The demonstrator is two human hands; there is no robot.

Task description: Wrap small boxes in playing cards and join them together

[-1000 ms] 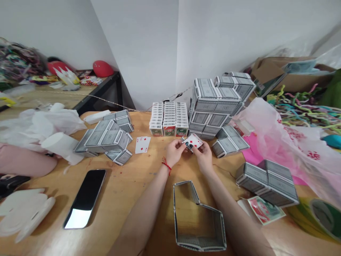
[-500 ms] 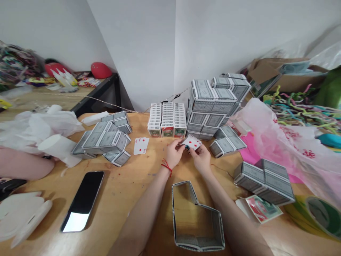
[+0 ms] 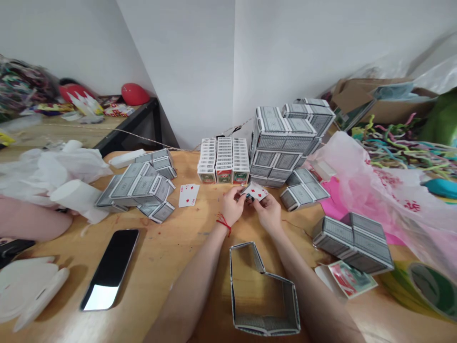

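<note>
Both hands meet over the table, fingers closed on playing cards whose top face shows red diamonds. My left hand grips the left end, a red string bracelet at its wrist. My right hand pinches the right side. How many cards are held cannot be made out. Between my forearms stands an open L-shaped frame built of folded cards. A few loose diamond cards lie face up to the left. Just beyond my hands are stacked card boxes in three columns.
A tall stack of card-built blocks rises behind my right hand. More card blocks sit at left, others at right. A phone lies front left. Green-and-yellow tape, an opened card box and a pink plastic bag are at right.
The held cards have shifted slightly left and tilted a little between my fingers. Both hands keep their hold, and the other things stay where they were.
</note>
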